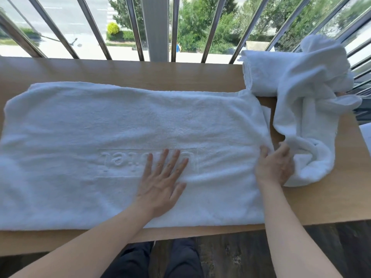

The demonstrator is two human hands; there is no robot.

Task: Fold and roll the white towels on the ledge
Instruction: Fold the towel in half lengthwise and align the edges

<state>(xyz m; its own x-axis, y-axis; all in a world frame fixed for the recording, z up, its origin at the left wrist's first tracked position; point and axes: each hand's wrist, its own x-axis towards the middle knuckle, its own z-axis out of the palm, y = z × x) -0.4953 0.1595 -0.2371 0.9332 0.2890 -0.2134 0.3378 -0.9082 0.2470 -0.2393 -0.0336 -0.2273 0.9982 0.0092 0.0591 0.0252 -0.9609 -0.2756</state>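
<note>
White terry towel (120, 137) with embossed lettering lies spread flat on the light wooden counter (120, 71). Head view: left hand (162, 177) presses on it, palm flat, fingers spread. Right hand (275, 165) curls its fingers round the towel's right edge. Just beside lies a crumpled white towel (313, 109), draped over a rolled white towel (261, 77).

light wooden ledge (120, 71), slanted metal window bars (92, 27), sunlit trees (192, 27) outside, dark plank floor (230, 257)

Wood ledge (140, 71): flat towel (100, 127), rolled towel (261, 77), crumpled towel (313, 109), maybe touching.
</note>
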